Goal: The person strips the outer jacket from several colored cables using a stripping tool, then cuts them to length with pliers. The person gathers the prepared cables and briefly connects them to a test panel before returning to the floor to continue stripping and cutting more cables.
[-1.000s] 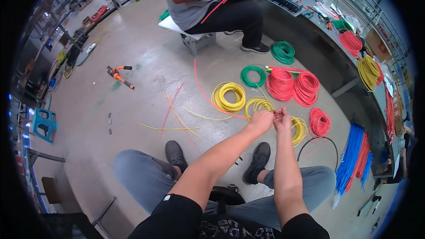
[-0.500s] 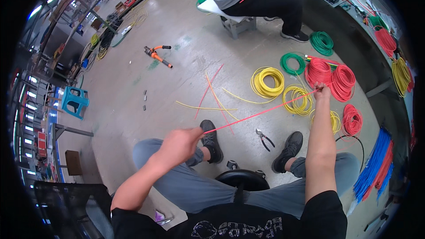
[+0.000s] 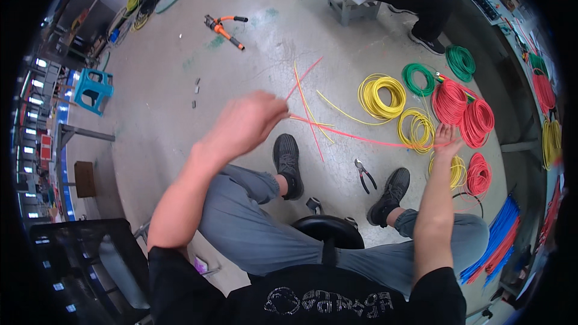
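A thin red wire (image 3: 367, 140) runs in a slight sag between my two hands, above the floor. My left hand (image 3: 250, 121), raised over my left shoe and blurred by motion, is closed on its left end. At the right my right hand (image 3: 447, 141) has its fingers stretched out and apart, and the wire crosses it. Just beyond that hand lie two red wire coils (image 3: 448, 103) (image 3: 477, 123). Yellow wire coils (image 3: 382, 97) (image 3: 415, 129) rest left of it. Loose red and yellow wire lengths (image 3: 305, 97) cross on the floor past my left hand.
Pliers (image 3: 365, 176) lie between my shoes. An orange-handled tool (image 3: 225, 31) is farther off. Green coils (image 3: 418, 79) and a smaller red coil (image 3: 479, 174) lie right. Blue and red wire bundles (image 3: 497, 238) are by my right knee. A seated person (image 3: 415, 0) is at the far right.
My left hand has moved up and away from me with the wire's end. The fingers of my right hand have spread from a closed grip. The wire went from taut to sagging; the view shifted.
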The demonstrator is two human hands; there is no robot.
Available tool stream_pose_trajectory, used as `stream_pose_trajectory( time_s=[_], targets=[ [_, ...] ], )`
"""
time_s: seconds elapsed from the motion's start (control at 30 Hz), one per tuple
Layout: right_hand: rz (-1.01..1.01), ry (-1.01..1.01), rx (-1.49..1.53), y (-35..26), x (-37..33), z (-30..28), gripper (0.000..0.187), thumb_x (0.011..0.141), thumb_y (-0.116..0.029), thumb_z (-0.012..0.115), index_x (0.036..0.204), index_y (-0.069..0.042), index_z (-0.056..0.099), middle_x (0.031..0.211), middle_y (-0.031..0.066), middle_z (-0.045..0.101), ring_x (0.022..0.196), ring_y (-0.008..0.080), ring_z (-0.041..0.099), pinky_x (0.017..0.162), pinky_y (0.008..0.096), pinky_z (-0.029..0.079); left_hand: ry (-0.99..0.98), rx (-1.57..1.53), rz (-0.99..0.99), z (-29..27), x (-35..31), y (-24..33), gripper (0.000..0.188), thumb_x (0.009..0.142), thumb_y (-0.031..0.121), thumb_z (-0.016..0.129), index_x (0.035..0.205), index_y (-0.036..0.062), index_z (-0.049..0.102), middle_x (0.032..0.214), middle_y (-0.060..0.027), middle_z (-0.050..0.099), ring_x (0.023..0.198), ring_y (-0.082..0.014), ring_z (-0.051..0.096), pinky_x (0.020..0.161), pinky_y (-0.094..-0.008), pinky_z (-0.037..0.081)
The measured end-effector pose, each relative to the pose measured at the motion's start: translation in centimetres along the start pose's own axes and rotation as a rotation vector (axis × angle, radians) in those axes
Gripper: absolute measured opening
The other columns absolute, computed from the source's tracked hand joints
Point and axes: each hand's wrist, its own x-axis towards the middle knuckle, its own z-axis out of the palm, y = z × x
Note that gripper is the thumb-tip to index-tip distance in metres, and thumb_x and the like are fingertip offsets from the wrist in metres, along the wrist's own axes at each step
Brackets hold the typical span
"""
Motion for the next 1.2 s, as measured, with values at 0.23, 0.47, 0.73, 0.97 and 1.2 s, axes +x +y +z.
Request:
stream_pose_trajectory(
  time_s=[0.23, 0.47, 0.73, 0.97, 1.2],
  targets=[
    [0.159, 0.245, 0.008, 11.2, -4.4, -11.2, 0.077, 0.098, -0.073, 0.028, 0.102, -0.005, 0.063, 0.086, 0.0104, 0.067, 0.082, 0.0273, 0.064, 0.083, 0.0493, 0.055, 0.024, 0.127, 0.084, -0.1, 4.3, -3.9, 0.01, 0.088, 0.014, 0.069, 0.091, 0.0047, 0.067, 0.082, -0.0107, 0.061, 0.085, -0.0323, 0.06, 0.072, -0.0439, 0.049],
    [0.612, -0.359, -0.596, 15.7, -12.8, -7.5, 0.047, 0.092, -0.013, 0.07, 0.136, -0.007, 0.056, 0.084, 0.0036, 0.064, 0.079, 0.018, 0.062, 0.079, 0.0366, 0.054, -0.019, 0.092, 0.094, 1.6, 4.9, -4.7, 0.011, 0.088, 0.013, 0.069, 0.089, 0.0029, 0.066, 0.081, -0.0125, 0.06, 0.086, -0.0334, 0.059, 0.075, -0.0448, 0.048],
    [0.576, -0.668, 0.008, 11.7, -16.3, -0.5, 0.028, 0.101, -0.023, 0.062, 0.124, -0.006, 0.06, 0.089, 0.0063, 0.068, 0.08, 0.0162, 0.065, 0.072, 0.0331, 0.053, -0.005, 0.054, 0.045, 1.4, 7.5, -2.8, 0.008, 0.087, 0.009, 0.069, 0.089, 0.0016, 0.068, 0.09, -0.0127, 0.063, 0.094, -0.0333, 0.06, 0.081, -0.044, 0.049],
    [0.348, -0.534, -0.269, 7.7, -11.2, 2.3, 0.016, 0.104, -0.02, 0.057, 0.108, -0.006, 0.064, 0.09, 0.0047, 0.07, 0.078, 0.0159, 0.069, 0.076, 0.0336, 0.06, 0.232, 0.271, 0.165, 1.5, 10.2, 0.9, 0.042, 0.087, 0.012, 0.072, 0.128, 0.0044, 0.063, 0.135, -0.0169, 0.06, 0.125, -0.0382, 0.055, 0.103, -0.0458, 0.045],
    [0.203, -0.184, -0.369, 7.9, -3.9, 1.6, 0.014, 0.102, -0.019, 0.06, 0.106, -0.006, 0.062, 0.089, 0.0056, 0.068, 0.078, 0.0178, 0.069, 0.075, 0.0348, 0.061, 0.004, 0.078, 0.155, 1.9, 11.3, 3.1, 0.049, 0.085, 0.013, 0.074, 0.131, 0.0033, 0.061, 0.132, -0.018, 0.062, 0.122, -0.0389, 0.057, 0.102, -0.046, 0.047]
  ],
)
